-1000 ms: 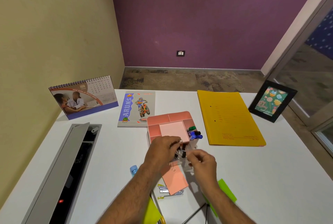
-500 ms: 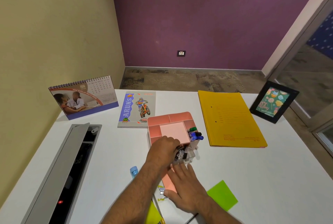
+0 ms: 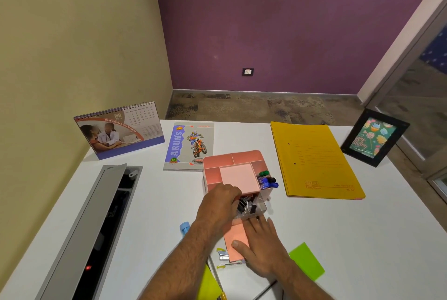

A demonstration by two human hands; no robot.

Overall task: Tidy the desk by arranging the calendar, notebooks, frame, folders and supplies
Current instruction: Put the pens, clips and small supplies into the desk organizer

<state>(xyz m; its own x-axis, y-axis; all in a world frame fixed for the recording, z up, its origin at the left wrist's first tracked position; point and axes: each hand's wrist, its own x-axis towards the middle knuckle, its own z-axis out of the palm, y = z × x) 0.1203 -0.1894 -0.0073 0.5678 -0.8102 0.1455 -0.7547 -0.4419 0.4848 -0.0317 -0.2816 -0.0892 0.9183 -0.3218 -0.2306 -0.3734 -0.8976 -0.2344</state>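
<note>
Sorting supplies — our left hand (image 3: 219,205) clenched over the binder clips (image 3: 246,205) in the pink organizer (image 3: 232,160), right hand (image 3: 262,245) lay flat, fingers released, on the pink notepad (image 3: 235,235). Next, we judged — grasp and file it.

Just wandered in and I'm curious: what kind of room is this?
Most likely a small office. A white desk holds a flip calendar, a yellow folder and a pink organiser with pens and clips.
</note>
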